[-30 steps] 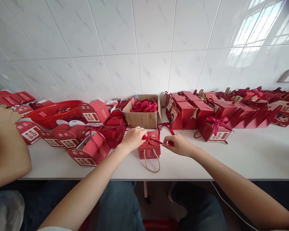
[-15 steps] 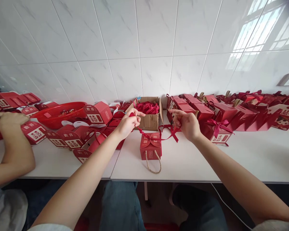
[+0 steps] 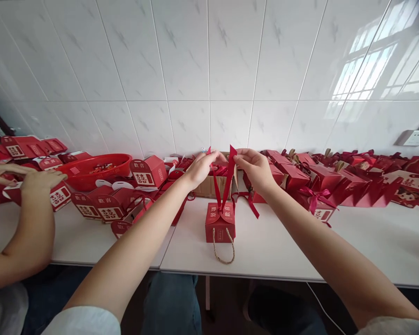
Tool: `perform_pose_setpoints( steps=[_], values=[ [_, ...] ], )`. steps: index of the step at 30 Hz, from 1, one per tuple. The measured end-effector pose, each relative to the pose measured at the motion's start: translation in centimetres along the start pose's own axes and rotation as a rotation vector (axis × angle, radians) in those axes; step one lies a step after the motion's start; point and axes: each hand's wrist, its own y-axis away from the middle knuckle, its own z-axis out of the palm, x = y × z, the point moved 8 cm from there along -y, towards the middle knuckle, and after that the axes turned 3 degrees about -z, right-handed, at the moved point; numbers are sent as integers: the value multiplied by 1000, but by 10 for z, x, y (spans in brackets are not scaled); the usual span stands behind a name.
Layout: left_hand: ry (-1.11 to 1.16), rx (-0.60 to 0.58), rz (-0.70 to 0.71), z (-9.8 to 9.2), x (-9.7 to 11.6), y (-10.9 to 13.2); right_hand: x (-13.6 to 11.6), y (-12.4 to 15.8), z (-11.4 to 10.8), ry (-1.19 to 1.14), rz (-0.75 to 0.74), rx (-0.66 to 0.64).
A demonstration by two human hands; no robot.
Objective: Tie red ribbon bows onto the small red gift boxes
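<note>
In front of me on the white table stands a small red gift box (image 3: 220,228) with a twisted rope handle (image 3: 224,260) hanging toward me. A red ribbon (image 3: 226,193) comes up from the top of the box in two raised ends. My left hand (image 3: 205,167) pinches one end above the box, its fingertips partly hidden behind the hand. With thumb and fingers, my right hand (image 3: 253,166) grips the other end, whose tip sticks up past the fingers. Behind my hands is a cardboard box (image 3: 209,187), mostly covered by them.
Several red boxes (image 3: 111,204) and a red plastic basin (image 3: 94,172) crowd the left. Rows of finished-looking red boxes (image 3: 321,174) line the right, one with a ribbon bow (image 3: 316,197). A co-worker's hands (image 3: 38,179) handle a box at far left. A tiled wall (image 3: 230,70) rises behind.
Both hands have come closer together and lifted the ribbon ends. The ribbon went from stretched sideways across the box to standing upright in a narrow V. The view has tilted slightly upward.
</note>
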Motion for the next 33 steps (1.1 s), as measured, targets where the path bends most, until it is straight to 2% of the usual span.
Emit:
perform_pose_setpoints(
  steps=[7, 14, 18, 21, 24, 27, 29, 31, 33],
  values=[
    [-210, -176, -81, -7, 0, -15, 0, -4, -7, 7, 32, 64],
    [-183, -268, 6, 17, 14, -17, -3, -3, -5, 5, 27, 115],
    [-193, -213, 10, 20, 16, -17, -6, -4, 1, -8, 9, 81],
    [-236, -131, 24, 13, 16, -18, -7, -3, -1, 0, 27, 77],
    [-542, 18, -55, -10, 6, -14, -3, -1, -16, 34, 67, 82],
    [-877, 109, -204, -41, -15, 1, 5, 4, -47, 284, 107, 82],
    [-999, 130, -279, -57, -32, 16, 13, 9, -68, 657, 130, 32],
    [-1104, 160, -312, -66, -49, 32, 24, 15, -80, 1028, 136, -72],
    [-1159, 158, -287, -62, -65, 45, 37, 24, -84, 1183, 142, -152]
  ],
)
